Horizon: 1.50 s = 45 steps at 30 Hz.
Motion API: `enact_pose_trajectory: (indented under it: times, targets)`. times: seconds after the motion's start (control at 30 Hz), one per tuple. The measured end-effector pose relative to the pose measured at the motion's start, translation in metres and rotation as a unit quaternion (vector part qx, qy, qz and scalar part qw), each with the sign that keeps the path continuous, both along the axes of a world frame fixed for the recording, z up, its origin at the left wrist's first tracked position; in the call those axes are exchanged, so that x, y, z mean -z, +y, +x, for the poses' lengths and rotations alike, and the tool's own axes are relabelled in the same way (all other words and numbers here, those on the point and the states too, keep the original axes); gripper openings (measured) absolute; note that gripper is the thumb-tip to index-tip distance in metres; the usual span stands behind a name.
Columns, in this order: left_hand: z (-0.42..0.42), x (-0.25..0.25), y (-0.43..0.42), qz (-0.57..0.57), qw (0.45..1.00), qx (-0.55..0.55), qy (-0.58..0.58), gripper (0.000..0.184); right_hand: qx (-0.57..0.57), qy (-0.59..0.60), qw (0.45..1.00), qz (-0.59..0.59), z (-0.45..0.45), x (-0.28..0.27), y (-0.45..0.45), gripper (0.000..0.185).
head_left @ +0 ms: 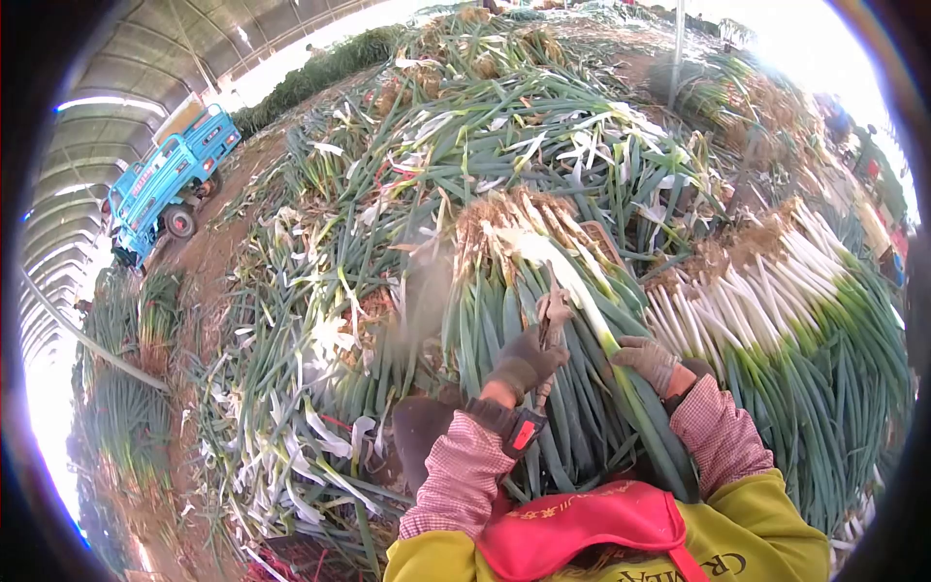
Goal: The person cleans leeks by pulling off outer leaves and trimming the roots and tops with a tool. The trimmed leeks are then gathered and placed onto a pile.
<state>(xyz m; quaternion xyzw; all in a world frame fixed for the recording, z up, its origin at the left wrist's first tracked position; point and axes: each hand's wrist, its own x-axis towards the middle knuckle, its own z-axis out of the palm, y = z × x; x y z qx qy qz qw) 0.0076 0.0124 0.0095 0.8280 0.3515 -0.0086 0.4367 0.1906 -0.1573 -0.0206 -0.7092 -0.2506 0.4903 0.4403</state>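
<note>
A bundle of unpeeled green onions [485, 296] lies in front of me, its brown roots pointing away. My left hand [527, 364], in a dark glove, is closed on a brownish tool-like object [554, 315] that points up over the bundle; its exact shape is unclear. My right hand [648, 363], also gloved, is closed round one green onion [580, 294] with a thick white stem. That onion lies slantwise over the bundle, its leaves running down towards my body. To the right rests a broad row of onions with clean white stems [766, 301].
Loose leaves and white peelings [335, 339] cover the ground at left and ahead. A blue cargo vehicle [160, 189] stands at the upper left. More onion bundles [121, 417] lie at the far left. A thin pole [676, 58] rises at the back.
</note>
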Motion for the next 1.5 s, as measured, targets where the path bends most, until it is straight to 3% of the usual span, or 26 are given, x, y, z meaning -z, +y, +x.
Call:
enact_pose_trajectory:
  times: [0.13,0.23,0.33,0.67,0.77,0.93,0.97,1.03,1.1,1.13,1.27,1.37,1.5]
  targets:
    - [-0.006,0.002,-0.002,0.004,0.996,-0.081,-0.042,0.057,0.035,0.031,0.999,-0.004,-0.003,-0.003,-0.001,0.046]
    - [-0.006,0.003,-0.004,0.031,1.0,0.004,-0.004,0.059,-0.008,-0.011,0.999,-0.04,-0.019,-0.033,-0.003,0.045]
    - [-0.002,0.0,-0.007,-0.01,0.999,-0.04,0.015,0.06,-0.027,-0.121,0.989,-0.078,-0.017,-0.021,-0.002,0.043]
    - [0.019,0.04,0.016,-0.012,1.0,0.009,0.016,0.062,-0.113,-0.262,0.949,-0.132,-0.031,-0.008,-0.007,0.052]
    - [0.013,0.029,0.01,-0.024,1.0,0.019,-0.005,0.059,-0.128,-0.287,0.941,-0.127,-0.022,0.024,-0.006,0.053]
    - [0.022,0.037,0.018,-0.053,0.998,0.025,0.007,0.056,-0.126,-0.311,0.932,-0.137,-0.033,0.008,-0.013,0.052]
    - [0.022,0.044,0.019,0.004,0.997,0.064,-0.04,0.057,-0.128,-0.312,0.933,-0.123,-0.034,0.008,-0.011,0.051]
    - [0.028,0.065,0.018,0.141,0.952,0.106,-0.252,0.058,-0.124,-0.31,0.934,-0.127,-0.032,0.01,-0.01,0.049]
    - [0.023,0.063,0.026,0.116,0.965,0.093,-0.214,0.066,-0.133,-0.332,0.926,-0.119,-0.03,0.013,-0.008,0.048]
    - [0.016,0.041,0.018,0.001,0.998,0.059,-0.014,0.076,-0.128,-0.325,0.931,-0.103,-0.03,0.017,-0.007,0.047]
    - [0.018,0.052,0.013,0.004,1.0,-0.004,-0.02,0.073,-0.09,-0.294,0.948,-0.086,-0.029,0.005,-0.013,0.043]
    - [0.04,0.135,0.023,0.057,0.995,0.02,-0.075,0.07,-0.071,-0.268,0.96,-0.047,-0.033,-0.007,-0.015,0.038]
    - [0.009,0.084,-0.01,0.019,0.999,-0.032,-0.037,0.069,-0.027,-0.23,0.973,0.017,-0.025,0.018,-0.015,0.035]
